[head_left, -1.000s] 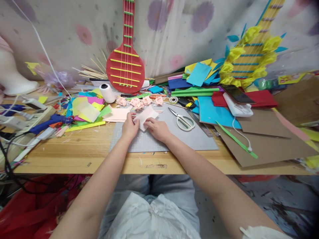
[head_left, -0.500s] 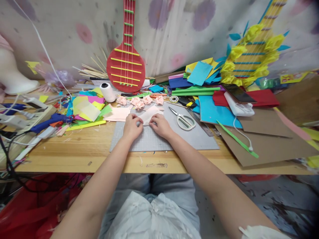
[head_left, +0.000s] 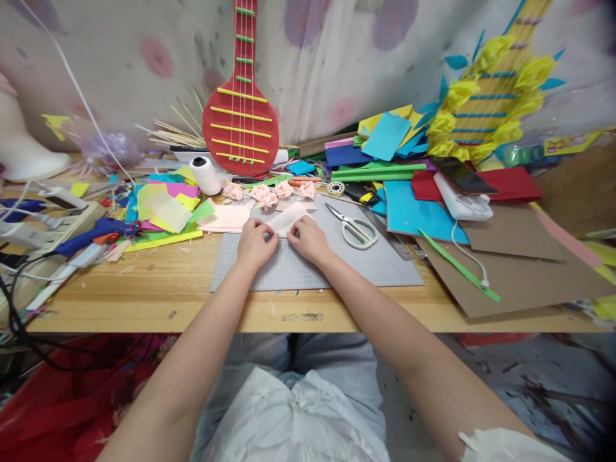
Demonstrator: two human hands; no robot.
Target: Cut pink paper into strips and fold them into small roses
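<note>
A pale pink strip of paper [head_left: 287, 219] lies low over the grey cutting mat [head_left: 375, 266]. My left hand [head_left: 257, 244] pinches its near left edge between thumb and fingertips. Close beside it, my right hand [head_left: 308, 239] pinches the near right edge. Several pink paper flowers [head_left: 264, 197] sit just behind the strip. Left of my left hand is a stack of pale pink paper [head_left: 221, 217]. White-handled scissors [head_left: 353, 228] rest on the mat to the right of my right hand, blades pointing away to the left.
A red paper instrument [head_left: 240, 131] leans at the back, a yellow flowered one [head_left: 486, 106] at back right. A white thread spool [head_left: 206, 176] stands behind the pink stack. Left are a blue glue gun [head_left: 94, 236] and power strip [head_left: 79, 224]; right, brown cardboard [head_left: 520, 276].
Both hands keep their pinch on the pink paper, with only slight finger movement along its near edge. The camera view has shifted slightly.
</note>
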